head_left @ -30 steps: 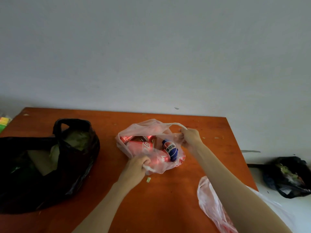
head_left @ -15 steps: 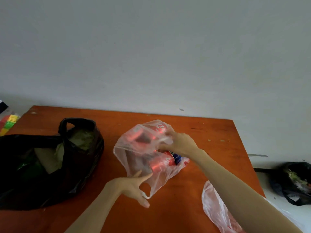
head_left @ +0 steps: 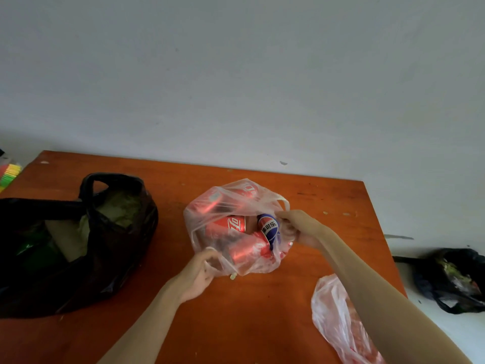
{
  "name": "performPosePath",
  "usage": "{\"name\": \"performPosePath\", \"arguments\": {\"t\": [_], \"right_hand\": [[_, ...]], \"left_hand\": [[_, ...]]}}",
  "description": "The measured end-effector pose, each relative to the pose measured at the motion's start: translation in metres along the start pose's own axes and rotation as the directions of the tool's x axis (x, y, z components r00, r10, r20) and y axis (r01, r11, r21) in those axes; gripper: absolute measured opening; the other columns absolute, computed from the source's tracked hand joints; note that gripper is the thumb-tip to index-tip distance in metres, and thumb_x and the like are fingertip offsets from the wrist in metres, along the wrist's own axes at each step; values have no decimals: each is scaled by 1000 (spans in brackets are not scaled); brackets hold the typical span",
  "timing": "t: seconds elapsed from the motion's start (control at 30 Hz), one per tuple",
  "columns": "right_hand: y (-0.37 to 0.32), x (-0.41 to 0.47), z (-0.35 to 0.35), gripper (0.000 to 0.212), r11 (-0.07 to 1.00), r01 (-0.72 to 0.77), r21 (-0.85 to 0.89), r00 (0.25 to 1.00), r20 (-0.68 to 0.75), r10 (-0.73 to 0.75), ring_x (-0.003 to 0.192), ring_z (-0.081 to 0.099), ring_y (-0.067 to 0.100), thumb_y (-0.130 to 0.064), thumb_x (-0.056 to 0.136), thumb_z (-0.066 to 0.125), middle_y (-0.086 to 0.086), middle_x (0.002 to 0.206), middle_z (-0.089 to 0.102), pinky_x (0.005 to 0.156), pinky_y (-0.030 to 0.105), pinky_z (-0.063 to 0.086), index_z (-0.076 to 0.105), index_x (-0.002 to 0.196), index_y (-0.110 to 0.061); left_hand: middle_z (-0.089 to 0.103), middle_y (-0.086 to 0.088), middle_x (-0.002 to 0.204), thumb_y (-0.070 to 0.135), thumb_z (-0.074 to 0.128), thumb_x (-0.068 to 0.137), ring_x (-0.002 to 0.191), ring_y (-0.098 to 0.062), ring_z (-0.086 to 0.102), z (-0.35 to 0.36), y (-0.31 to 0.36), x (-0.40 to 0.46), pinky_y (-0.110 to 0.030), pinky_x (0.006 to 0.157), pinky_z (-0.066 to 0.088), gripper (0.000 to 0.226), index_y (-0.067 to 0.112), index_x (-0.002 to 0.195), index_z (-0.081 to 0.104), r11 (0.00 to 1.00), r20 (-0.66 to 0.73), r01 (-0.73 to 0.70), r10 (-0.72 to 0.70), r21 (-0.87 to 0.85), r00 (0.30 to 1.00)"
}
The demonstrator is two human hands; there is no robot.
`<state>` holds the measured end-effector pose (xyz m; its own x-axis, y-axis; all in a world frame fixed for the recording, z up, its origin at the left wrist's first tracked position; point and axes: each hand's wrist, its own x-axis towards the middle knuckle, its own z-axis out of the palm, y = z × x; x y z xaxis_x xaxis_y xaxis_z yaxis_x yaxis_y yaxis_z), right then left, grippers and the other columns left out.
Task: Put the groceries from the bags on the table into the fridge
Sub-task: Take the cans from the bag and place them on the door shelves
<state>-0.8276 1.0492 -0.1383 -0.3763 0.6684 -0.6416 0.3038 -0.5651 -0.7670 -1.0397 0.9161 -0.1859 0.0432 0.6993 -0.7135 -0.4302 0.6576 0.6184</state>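
Note:
A clear plastic bag [head_left: 210, 206] lies in the middle of the orange table [head_left: 262, 324], its mouth pulled open toward me. Inside are several red cola cans [head_left: 225, 225] and one blue Pepsi can [head_left: 269, 228]. My left hand [head_left: 199, 274] pinches the near rim of the bag. The bag's right rim, beside the Pepsi can, is gripped by my right hand [head_left: 299, 227]. A big black bag [head_left: 78, 248] holding green and brown goods sits at the left. A second clear bag [head_left: 338, 321] lies at the near right.
A grey wall runs behind the table. Off the table's right edge, a black bag with rubbish [head_left: 451, 279] sits on the pale floor. Coloured strips [head_left: 9, 173] show at the far left edge.
The bag, lifted and bunched half a second ago, has been set down and spread open. My left hand went from open beneath it to pinching its near rim.

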Motion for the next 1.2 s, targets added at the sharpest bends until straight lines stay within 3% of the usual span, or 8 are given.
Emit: {"name": "performPosePath", "arguments": {"t": [0.17,0.33,0.43,0.57,0.7,0.87,1.1,1.2], "right_hand": [[-8,-13,5,35,998,38,52,987,155,-46,56,9,14,-54,81,58,1,65,8,60,29,10,52,80,-19],[-14,-8,23,36,979,77,-187,951,-280,-129,45,25,9,-48,90,51,-11,38,34,49,21,23,42,64,-25],[-10,-2,24,28,988,99,-122,913,-384,-139,49,30,13,-23,91,50,2,55,38,49,25,25,47,65,-13],[-7,-15,8,26,982,169,-83,979,-98,-177,46,28,12,-16,93,53,-1,49,33,57,24,31,60,68,-13],[-5,-35,-4,18,983,183,-6,983,23,-183,50,25,14,-22,89,62,7,56,28,51,22,30,73,80,-10],[-4,-64,-9,53,977,212,-29,974,-78,-214,37,31,10,-46,67,67,0,39,32,44,18,34,41,40,-8],[1,-50,-9,44,952,217,215,904,-412,-113,38,27,14,-27,89,60,-2,30,31,46,25,27,63,46,-21],[0,-48,-12,39,952,195,236,949,-290,-123,51,40,18,-30,86,64,5,45,46,48,21,42,65,58,-2]], "left_hand": [[26,-16,149,46,71,75,134,-35,33,24,0,38,-46,107,36,96,16,148,15,986,-350,21,-78,-165,934],[52,-24,126,16,60,89,113,-36,55,33,-1,49,-37,92,47,49,-4,130,42,996,-624,85,-92,-42,776],[57,-20,96,13,52,93,101,-36,61,20,-4,47,-33,83,51,39,-7,126,46,994,-618,50,-99,-96,780],[48,-23,129,13,42,98,125,-36,45,6,4,48,-40,97,42,38,-6,130,43,992,-555,47,-106,-119,825],[50,-13,86,11,42,98,91,-30,52,-10,6,46,-37,76,44,26,-11,107,52,991,-562,-8,-70,-135,824],[45,-6,140,7,44,95,113,-28,53,-30,32,46,-39,85,45,40,6,135,41,987,-611,-162,137,14,780],[53,-8,132,12,45,95,110,-30,57,-23,31,41,-46,94,48,43,12,138,42,949,-514,-43,206,311,833],[58,-13,122,17,40,97,102,-28,58,-20,24,39,-35,79,48,36,7,130,50,879,-490,-10,276,477,827]]}}
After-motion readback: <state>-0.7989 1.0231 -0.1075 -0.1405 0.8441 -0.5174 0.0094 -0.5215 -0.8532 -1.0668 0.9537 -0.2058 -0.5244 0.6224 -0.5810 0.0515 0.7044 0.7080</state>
